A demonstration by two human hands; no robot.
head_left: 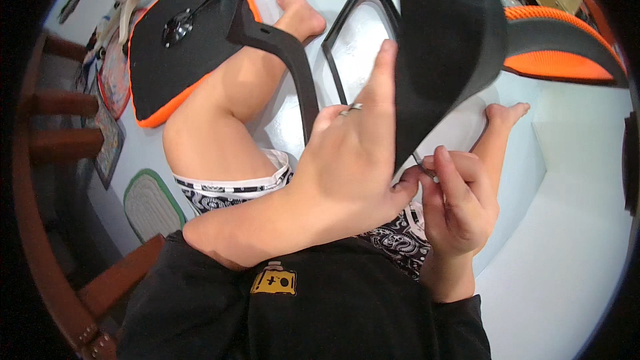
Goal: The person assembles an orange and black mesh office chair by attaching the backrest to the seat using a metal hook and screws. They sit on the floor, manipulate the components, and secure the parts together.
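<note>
The person sits on the pale floor (573, 240) with both bare legs stretched out, and a big black chair part (447, 40) stands right in front of the chest. That part is the landmark here. The left hand (353, 160) lies flat against its near-left edge, palm on the black surface, index finger pointing up along it, a ring showing on one finger; the hand presses and steadies the part rather than wrapping round it.

At the lower edge of the chair part, the right hand (460, 203) is curled tight, fingertips pinched on a thin metal tool (424, 165) whose slim shaft pokes up toward the part's underside. What sort of tool it is cannot be told; only a short bit shows between the fingers.

Left of the chair part, a black armrest bracket (287, 53) runs down across the person's left knee. Further left lies a black seat cushion with orange trim (173, 40), underside up. Behind the chair part, a thin black frame loop (347, 33) lies on the floor. To the right of it, an orange and black padded piece (560, 47) rests on the floor.
</note>
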